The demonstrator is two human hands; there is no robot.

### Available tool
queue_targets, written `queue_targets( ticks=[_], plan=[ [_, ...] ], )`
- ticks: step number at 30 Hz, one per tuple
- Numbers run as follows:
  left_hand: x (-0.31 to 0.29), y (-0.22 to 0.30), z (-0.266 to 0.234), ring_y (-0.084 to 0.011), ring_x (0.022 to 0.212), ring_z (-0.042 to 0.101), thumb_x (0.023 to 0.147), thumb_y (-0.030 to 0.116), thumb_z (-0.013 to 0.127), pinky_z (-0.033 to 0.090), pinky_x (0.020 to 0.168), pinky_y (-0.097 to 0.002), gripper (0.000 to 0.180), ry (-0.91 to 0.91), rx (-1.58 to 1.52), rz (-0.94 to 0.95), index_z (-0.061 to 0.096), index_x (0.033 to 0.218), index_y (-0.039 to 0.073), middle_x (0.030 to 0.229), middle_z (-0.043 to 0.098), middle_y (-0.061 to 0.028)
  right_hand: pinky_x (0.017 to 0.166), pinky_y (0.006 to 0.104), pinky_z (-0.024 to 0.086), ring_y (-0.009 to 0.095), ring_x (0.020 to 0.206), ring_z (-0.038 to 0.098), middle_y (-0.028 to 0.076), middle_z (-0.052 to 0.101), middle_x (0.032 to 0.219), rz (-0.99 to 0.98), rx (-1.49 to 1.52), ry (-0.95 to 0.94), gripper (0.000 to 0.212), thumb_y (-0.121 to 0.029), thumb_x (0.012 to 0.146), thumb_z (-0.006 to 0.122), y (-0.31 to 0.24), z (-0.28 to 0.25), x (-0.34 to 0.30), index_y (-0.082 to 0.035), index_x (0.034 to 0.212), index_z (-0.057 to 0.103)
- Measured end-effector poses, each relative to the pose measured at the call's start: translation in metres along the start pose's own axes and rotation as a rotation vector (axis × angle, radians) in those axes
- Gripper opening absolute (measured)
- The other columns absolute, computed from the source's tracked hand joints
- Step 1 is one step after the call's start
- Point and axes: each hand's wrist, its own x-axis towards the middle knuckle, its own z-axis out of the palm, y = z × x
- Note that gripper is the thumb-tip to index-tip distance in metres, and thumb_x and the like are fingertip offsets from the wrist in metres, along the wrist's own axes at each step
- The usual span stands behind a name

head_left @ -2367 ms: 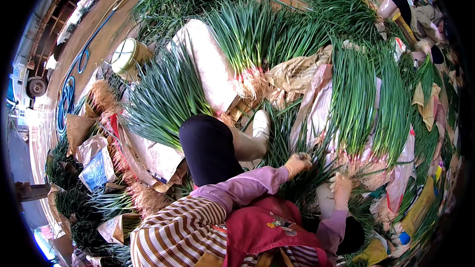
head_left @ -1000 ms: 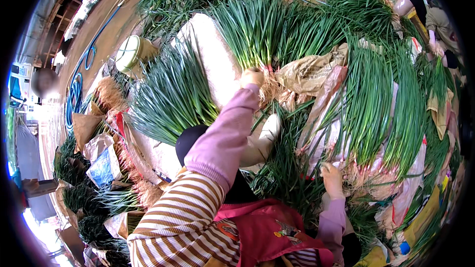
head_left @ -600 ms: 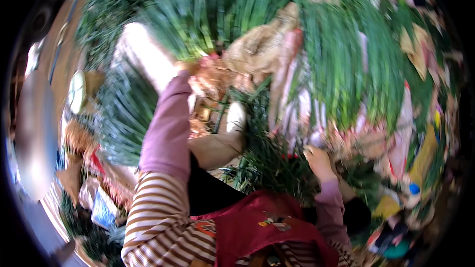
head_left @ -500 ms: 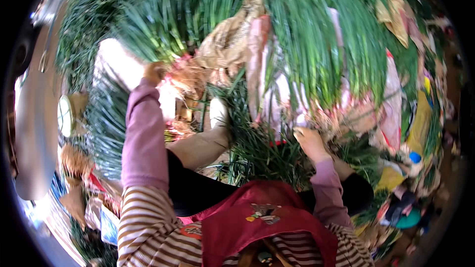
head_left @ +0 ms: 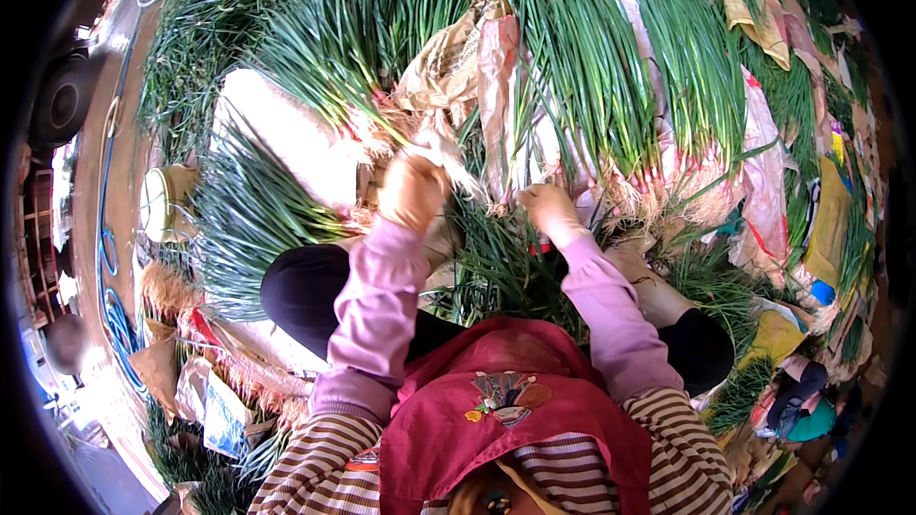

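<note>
My left hand [head_left: 412,193] is curled and slightly blurred, beside the pale roots of a spring onion bunch [head_left: 329,67]. Its fingers are hidden under the back of the hand, so whatever they hold cannot be made out. Just to the right, my right hand [head_left: 549,213] has its fingers pinched together, near the root ends of a wide row of spring onions [head_left: 611,86]. Anything between those fingertips is too small to name. Loose green leaves [head_left: 501,272] lie below and between the hands.
More spring onions [head_left: 253,219] lie by my left knee, next to a white sack [head_left: 277,138]. A crumpled tan sack [head_left: 444,67] separates the far bunches. At the left stand a pale bucket [head_left: 170,200] and a coiled blue hose [head_left: 116,324]. Sacks and rags cover the right side.
My left hand has come back from the far-left bunch's roots toward the middle. My right hand has shifted left and slightly away from me, so both hands are now close together.
</note>
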Motion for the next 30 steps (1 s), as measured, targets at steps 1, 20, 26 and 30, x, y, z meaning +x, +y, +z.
queue_targets(
  ticks=[1,20,26,30],
  plan=[
    [-0.020,-0.022,-0.016,-0.0169,0.077,0.055,0.063,-0.013,0.033,0.046,0.067,-0.0224,0.033,0.119,-0.069,-0.036,0.050,0.087,0.001,0.081,0.054,-0.0074,0.072,0.0413,0.048,0.036,0.076,0.061,0.019,0.065,0.080,0.072,-0.158,-0.089,0.044,-0.042,0.086,0.051,-0.012,0.011,0.009,-0.001,0.085,0.067],
    [-0.064,-0.119,-0.007,-0.0085,0.043,0.044,0.089,0.016,0.057,0.035,0.037,-0.0229,0.010,0.489,0.294,-0.637,0.060,0.091,0.007,0.063,0.053,0.0006,0.048,0.0205,0.040,0.008,0.052,0.049,0.005,0.060,0.067,0.243,0.954,0.049,0.038,-0.037,0.087,0.059,-0.008,-0.009,-0.048,0.000,0.080,0.064],
    [-0.079,-0.116,0.007,-0.0064,0.043,0.030,0.092,0.019,0.052,0.024,0.037,-0.0190,0.015,0.264,0.103,-0.628,0.058,0.096,0.006,0.070,0.054,0.0003,0.048,0.0213,0.036,0.006,0.052,0.046,-0.001,0.057,0.064,0.265,1.345,0.069,0.012,-0.016,0.083,0.061,-0.021,0.017,-0.035,-0.004,0.085,0.066],
    [-0.081,-0.119,0.016,-0.0077,0.048,0.054,0.088,0.015,0.059,0.033,0.040,-0.0181,0.011,0.368,0.539,-0.293,0.063,0.088,0.005,0.067,0.059,-0.0022,0.069,0.0371,0.051,0.030,0.074,0.066,0.020,0.066,0.086,0.039,-0.415,-0.196,0.022,-0.017,0.080,0.054,0.019,0.044,-0.055,0.000,0.083,0.068]
  ],
)
